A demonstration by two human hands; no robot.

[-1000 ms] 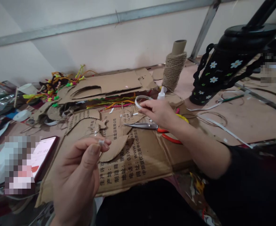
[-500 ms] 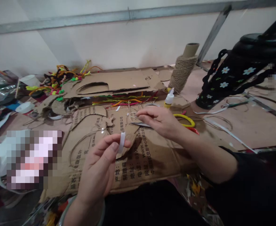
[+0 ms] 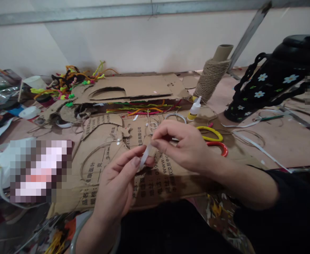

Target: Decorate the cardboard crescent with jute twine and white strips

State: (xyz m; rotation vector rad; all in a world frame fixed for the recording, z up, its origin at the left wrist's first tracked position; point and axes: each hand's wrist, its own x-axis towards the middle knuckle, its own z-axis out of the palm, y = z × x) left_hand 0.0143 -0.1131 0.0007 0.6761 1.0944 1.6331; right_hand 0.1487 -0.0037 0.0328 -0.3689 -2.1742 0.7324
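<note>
A short white strip (image 3: 145,156) stands tilted between my two hands above the printed cardboard (image 3: 109,192). My left hand (image 3: 121,178) pinches its lower part between thumb and fingers. At the upper end, the thumb and fingertips of my right hand (image 3: 182,146) are closed on the same strip. Under and behind the right hand lie scissors with a yellow and red handle (image 3: 211,132); their blades are mostly hidden. A small white glue bottle (image 3: 195,108) with a yellow label stands just beyond. A thin pale ring (image 3: 152,125) lies near my right fingertips.
Behind the bottle stands a twine spool (image 3: 213,79), leaning right. A black flowered tumbler (image 3: 266,77) is at the right. Cut cardboard (image 3: 144,84) lies at the back, with colourful pipe cleaners (image 3: 72,79) heaped to its left. A blurred-out device (image 3: 42,169) lies at left.
My right hand has come toward the left hand and now grips the strip's upper end. The scissor blade that showed beside it is now covered. The whole view has shifted slightly.
</note>
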